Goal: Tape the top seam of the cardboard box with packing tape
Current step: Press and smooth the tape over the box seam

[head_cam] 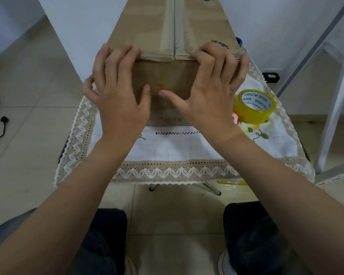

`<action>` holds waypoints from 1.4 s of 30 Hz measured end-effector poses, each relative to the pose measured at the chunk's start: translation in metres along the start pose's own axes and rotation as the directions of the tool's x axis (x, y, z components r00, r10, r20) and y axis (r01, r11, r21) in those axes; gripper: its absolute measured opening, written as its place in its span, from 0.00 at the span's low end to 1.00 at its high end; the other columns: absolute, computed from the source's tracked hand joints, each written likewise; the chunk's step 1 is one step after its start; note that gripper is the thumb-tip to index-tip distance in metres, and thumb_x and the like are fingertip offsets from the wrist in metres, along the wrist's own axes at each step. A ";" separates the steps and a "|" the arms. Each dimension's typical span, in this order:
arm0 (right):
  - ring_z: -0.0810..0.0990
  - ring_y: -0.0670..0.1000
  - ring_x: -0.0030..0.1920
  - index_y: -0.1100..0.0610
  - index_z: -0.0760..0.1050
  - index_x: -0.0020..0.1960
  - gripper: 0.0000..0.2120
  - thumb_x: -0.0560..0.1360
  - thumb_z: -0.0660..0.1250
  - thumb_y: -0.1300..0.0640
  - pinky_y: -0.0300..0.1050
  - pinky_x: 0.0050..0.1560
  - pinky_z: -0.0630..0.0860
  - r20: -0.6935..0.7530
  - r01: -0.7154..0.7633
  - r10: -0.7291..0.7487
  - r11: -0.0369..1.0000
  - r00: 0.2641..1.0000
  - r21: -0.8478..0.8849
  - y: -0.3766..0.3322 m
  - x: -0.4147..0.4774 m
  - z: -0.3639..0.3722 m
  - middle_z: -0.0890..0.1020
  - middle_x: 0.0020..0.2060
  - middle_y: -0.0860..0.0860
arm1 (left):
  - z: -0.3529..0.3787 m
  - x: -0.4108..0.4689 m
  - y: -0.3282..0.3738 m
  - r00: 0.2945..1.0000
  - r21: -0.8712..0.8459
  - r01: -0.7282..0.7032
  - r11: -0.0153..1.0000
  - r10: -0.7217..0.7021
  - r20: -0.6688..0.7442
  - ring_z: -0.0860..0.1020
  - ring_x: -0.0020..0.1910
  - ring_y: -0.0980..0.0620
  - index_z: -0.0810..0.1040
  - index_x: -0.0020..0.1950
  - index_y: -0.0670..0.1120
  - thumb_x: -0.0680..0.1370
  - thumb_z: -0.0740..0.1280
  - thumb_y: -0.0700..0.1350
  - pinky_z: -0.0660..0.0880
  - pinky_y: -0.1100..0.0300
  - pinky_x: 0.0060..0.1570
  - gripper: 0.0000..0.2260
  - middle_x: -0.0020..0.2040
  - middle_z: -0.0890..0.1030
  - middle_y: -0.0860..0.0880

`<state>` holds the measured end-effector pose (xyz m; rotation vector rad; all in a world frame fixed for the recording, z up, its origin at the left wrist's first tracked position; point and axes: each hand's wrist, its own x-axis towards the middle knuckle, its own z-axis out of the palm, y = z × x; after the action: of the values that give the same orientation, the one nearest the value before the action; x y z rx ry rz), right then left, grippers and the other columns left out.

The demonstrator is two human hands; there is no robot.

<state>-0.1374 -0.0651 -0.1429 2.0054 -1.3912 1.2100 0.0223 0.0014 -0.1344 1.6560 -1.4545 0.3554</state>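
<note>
Here both hands, left hand and right hand, press spread fingers flat against the cardboard box.

box on table, tape roll to its right

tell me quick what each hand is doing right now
Left hand: open, fingers spread, pressing on the near end of the brown cardboard box; holding nothing.
Right hand: open, pressing the same box end; holding nothing.

Left hand and right hand outstretched, fingers spread.
</note>
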 end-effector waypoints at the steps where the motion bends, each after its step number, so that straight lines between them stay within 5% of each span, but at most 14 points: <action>1: 0.64 0.57 0.70 0.52 0.60 0.64 0.42 0.67 0.66 0.21 0.71 0.77 0.54 0.003 -0.020 0.020 1.000 1.000 -0.017 -0.004 0.001 0.001 0.77 0.66 0.55 | 0.002 -0.001 -0.001 1.000 -0.007 -0.001 1.000 0.001 -0.010 0.60 0.81 0.48 0.70 0.77 0.51 0.75 0.69 0.48 0.58 0.46 0.71 0.29 0.78 0.70 0.54; 8: 0.63 0.60 0.75 0.56 0.58 0.69 0.54 0.58 0.74 0.25 0.75 0.76 0.52 0.085 0.066 -0.057 0.991 0.995 -0.112 -0.001 -0.005 0.004 0.73 0.71 0.58 | 0.010 -0.005 -0.003 0.999 -0.033 0.003 0.999 -0.005 -0.046 0.61 0.81 0.46 0.71 0.76 0.49 0.75 0.70 0.47 0.61 0.48 0.69 0.29 0.77 0.70 0.52; 12: 0.62 0.61 0.77 0.55 0.56 0.73 0.56 0.58 0.73 0.25 0.74 0.77 0.50 0.114 0.104 -0.089 0.985 0.990 -0.137 0.003 -0.008 0.006 0.63 0.73 0.55 | 0.011 -0.005 -0.002 0.999 -0.016 0.007 1.000 -0.007 -0.047 0.61 0.81 0.45 0.71 0.76 0.50 0.75 0.71 0.50 0.64 0.42 0.69 0.30 0.77 0.70 0.50; 16: 0.68 0.58 0.70 0.54 0.68 0.68 0.43 0.66 0.69 0.24 0.69 0.76 0.57 0.029 0.042 -0.042 0.999 0.999 0.001 0.005 -0.001 -0.006 0.76 0.67 0.55 | 0.008 -0.001 0.000 1.000 0.069 0.010 0.998 -0.010 -0.001 0.63 0.79 0.43 0.70 0.76 0.54 0.76 0.70 0.59 0.63 0.38 0.69 0.30 0.76 0.70 0.49; 22: 0.68 0.56 0.64 0.51 0.77 0.62 0.30 0.73 0.67 0.29 0.58 0.68 0.62 0.017 -0.068 0.067 0.997 0.998 0.046 0.006 0.009 -0.011 0.77 0.62 0.54 | 0.008 0.019 0.002 0.998 0.112 -0.055 0.992 0.051 0.032 0.66 0.75 0.42 0.74 0.71 0.59 0.73 0.68 0.69 0.60 0.36 0.72 0.29 0.71 0.73 0.48; 26: 0.67 0.56 0.64 0.50 0.72 0.66 0.34 0.70 0.69 0.28 0.61 0.71 0.62 0.021 0.000 0.000 1.000 1.000 0.022 0.011 0.000 -0.007 0.77 0.62 0.56 | 0.015 0.014 -0.010 0.993 0.105 -0.108 0.989 0.102 0.063 0.57 0.75 0.53 0.70 0.74 0.60 0.69 0.72 0.69 0.62 0.39 0.71 0.36 0.75 0.71 0.53; 30: 0.62 0.53 0.67 0.47 0.62 0.69 0.43 0.64 0.73 0.28 0.62 0.73 0.60 0.079 0.073 -0.070 0.997 0.994 -0.036 0.017 -0.004 -0.008 0.75 0.67 0.57 | 0.014 0.012 -0.012 0.991 0.119 -0.125 0.985 0.117 0.070 0.56 0.75 0.52 0.69 0.75 0.60 0.65 0.76 0.67 0.64 0.39 0.68 0.41 0.76 0.70 0.51; 36: 0.57 0.58 0.76 0.49 0.55 0.78 0.57 0.58 0.78 0.31 0.65 0.78 0.49 0.219 0.187 -0.148 0.967 0.964 -0.172 0.025 -0.010 -0.010 0.55 0.71 0.54 | 0.016 0.007 -0.012 0.983 0.204 -0.154 0.967 0.129 0.134 0.58 0.79 0.44 0.60 0.78 0.59 0.59 0.80 0.66 0.63 0.37 0.70 0.52 0.78 0.66 0.49; 39: 0.62 0.58 0.75 0.49 0.61 0.77 0.54 0.59 0.76 0.30 0.62 0.78 0.51 0.206 0.179 -0.150 0.975 0.967 -0.131 0.027 -0.008 -0.015 0.61 0.72 0.55 | 0.016 0.007 -0.013 0.982 0.191 -0.156 0.969 0.130 0.140 0.60 0.80 0.42 0.60 0.78 0.59 0.59 0.80 0.67 0.63 0.37 0.70 0.52 0.78 0.66 0.47; 42: 0.66 0.55 0.69 0.49 0.71 0.72 0.40 0.68 0.70 0.28 0.61 0.75 0.60 0.110 0.088 -0.088 0.996 0.990 0.008 0.021 -0.004 -0.020 0.74 0.68 0.55 | 0.017 0.010 -0.009 0.988 0.129 -0.133 0.983 0.122 0.089 0.63 0.78 0.41 0.64 0.76 0.57 0.66 0.75 0.69 0.64 0.36 0.69 0.42 0.76 0.69 0.46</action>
<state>-0.1649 -0.0567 -0.1384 2.1411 -1.3363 1.0791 0.0271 -0.0185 -0.1412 1.7040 -1.6333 0.4718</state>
